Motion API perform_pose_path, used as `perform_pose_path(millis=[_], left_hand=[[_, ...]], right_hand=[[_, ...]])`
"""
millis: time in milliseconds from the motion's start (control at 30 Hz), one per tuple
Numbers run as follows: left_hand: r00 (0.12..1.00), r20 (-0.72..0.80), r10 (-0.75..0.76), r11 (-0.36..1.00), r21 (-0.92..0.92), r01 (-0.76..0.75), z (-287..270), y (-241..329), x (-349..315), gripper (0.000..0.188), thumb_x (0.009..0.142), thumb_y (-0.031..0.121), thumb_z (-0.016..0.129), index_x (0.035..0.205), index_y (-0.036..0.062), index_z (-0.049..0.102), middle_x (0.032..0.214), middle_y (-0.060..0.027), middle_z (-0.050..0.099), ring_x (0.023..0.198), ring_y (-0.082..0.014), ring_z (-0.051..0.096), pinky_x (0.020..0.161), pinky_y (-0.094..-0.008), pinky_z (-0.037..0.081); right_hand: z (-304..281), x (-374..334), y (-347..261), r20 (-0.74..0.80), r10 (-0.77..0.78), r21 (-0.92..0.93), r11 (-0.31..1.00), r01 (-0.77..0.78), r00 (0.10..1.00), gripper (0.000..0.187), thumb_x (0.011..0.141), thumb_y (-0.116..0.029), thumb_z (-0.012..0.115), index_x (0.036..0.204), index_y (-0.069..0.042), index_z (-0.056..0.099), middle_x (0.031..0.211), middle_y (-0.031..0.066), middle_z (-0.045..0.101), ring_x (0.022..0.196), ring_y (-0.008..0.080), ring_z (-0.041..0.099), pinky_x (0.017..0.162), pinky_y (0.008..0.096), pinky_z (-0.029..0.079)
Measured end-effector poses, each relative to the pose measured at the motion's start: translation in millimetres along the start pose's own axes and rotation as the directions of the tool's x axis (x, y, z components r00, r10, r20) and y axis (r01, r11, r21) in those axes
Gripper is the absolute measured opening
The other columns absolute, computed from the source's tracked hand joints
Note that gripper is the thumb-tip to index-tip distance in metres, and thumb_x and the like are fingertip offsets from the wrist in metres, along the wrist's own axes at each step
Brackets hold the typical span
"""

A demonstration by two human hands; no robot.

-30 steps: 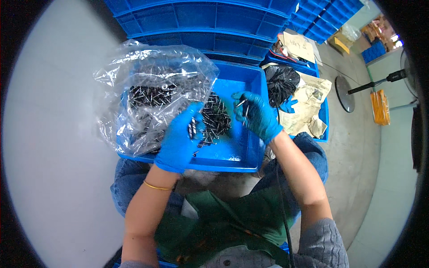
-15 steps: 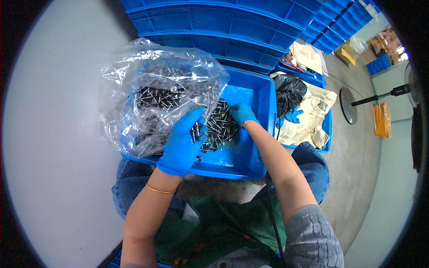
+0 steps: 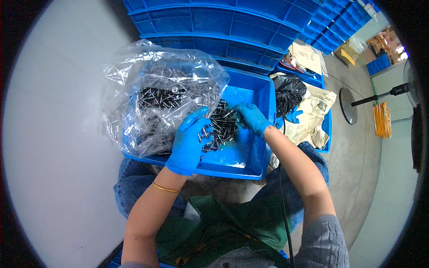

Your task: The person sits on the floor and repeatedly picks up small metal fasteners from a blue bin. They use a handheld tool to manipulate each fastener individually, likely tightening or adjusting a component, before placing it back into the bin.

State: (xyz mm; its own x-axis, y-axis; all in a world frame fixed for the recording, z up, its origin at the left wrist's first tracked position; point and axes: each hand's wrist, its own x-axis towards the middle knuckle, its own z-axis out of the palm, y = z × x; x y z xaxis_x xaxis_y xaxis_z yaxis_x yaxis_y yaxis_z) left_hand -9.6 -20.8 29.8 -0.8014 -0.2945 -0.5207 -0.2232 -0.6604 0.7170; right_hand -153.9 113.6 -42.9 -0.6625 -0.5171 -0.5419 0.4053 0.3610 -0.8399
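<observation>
In the left hand (image 3: 187,145), fingers curl round metal parts (image 3: 205,134), best cupped snugly; whether the right hand's (image 3: 254,119) fingers grasp any, I cannot tell

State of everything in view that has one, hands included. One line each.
Left hand: gloved, curled, holding several metal pins.
Right hand: gloved, at the pin pile's right edge; grip unclear.
Pin pile: loose, jumbled.
Clear plastic bag: crumpled, pins showing inside.
Blue tray: open-topped, partly filled.
Black bag: bunched up.
Brown paper: creased.
Blue crates: stacked.
</observation>
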Motion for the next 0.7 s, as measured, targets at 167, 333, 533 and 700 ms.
perform_pose_path(millis=[167, 333, 533, 700], left_hand=[[0.997, 0.063, 0.037, 0.991, 0.125, -0.045, 11, -6, -5, 0.020, 0.079, 0.011, 0.050, 0.099, 0.0069, 0.056, 0.074, -0.0008, 0.053, 0.063, -0.0074, 0.050, 0.051, -0.0185, 0.041], [0.974, 0.196, 0.117, 0.943, 0.285, -0.171, 24, -6, -16, 0.023, 0.078, 0.009, 0.050, 0.101, 0.0052, 0.053, 0.070, -0.0003, 0.051, 0.056, -0.0060, 0.047, 0.047, -0.0171, 0.038], [0.859, 0.315, 0.403, 0.707, 0.489, -0.511, 25, -15, -15, 0.033, 0.069, -0.002, 0.059, 0.101, 0.0043, 0.052, 0.080, -0.0024, 0.054, 0.069, -0.0079, 0.051, 0.059, -0.0206, 0.043], [0.822, 0.294, 0.487, 0.653, 0.503, -0.566, 32, -13, -19, 0.037, 0.065, -0.003, 0.062, 0.100, 0.0048, 0.052, 0.091, -0.0057, 0.055, 0.084, -0.0122, 0.052, 0.074, -0.0247, 0.043]], right_hand=[[13, -77, -38, 0.437, 0.076, 0.627, 0.688, -0.364, 0.896, 0.025, 0.079, -0.023, 0.042, 0.058, -0.010, 0.041, 0.046, 0.0018, 0.037, 0.034, 0.0112, 0.032, 0.030, 0.0230, 0.022], [16, -96, -32, 0.511, 0.014, 0.739, 0.503, -0.448, 0.859, 0.023, 0.078, -0.022, 0.041, 0.059, -0.008, 0.040, 0.046, 0.0012, 0.035, 0.033, 0.0105, 0.029, 0.030, 0.0225, 0.022], [20, -96, -34, 0.508, 0.043, 0.742, 0.486, -0.462, 0.861, 0.018, 0.077, -0.019, 0.042, 0.075, -0.004, 0.052, 0.048, 0.0011, 0.039, 0.033, 0.0078, 0.030, 0.029, 0.0197, 0.021], [25, -97, -33, 0.535, 0.052, 0.742, 0.449, -0.498, 0.844, 0.016, 0.077, -0.019, 0.043, 0.075, -0.005, 0.051, 0.047, -0.0005, 0.038, 0.033, 0.0074, 0.029, 0.030, 0.0201, 0.022]])
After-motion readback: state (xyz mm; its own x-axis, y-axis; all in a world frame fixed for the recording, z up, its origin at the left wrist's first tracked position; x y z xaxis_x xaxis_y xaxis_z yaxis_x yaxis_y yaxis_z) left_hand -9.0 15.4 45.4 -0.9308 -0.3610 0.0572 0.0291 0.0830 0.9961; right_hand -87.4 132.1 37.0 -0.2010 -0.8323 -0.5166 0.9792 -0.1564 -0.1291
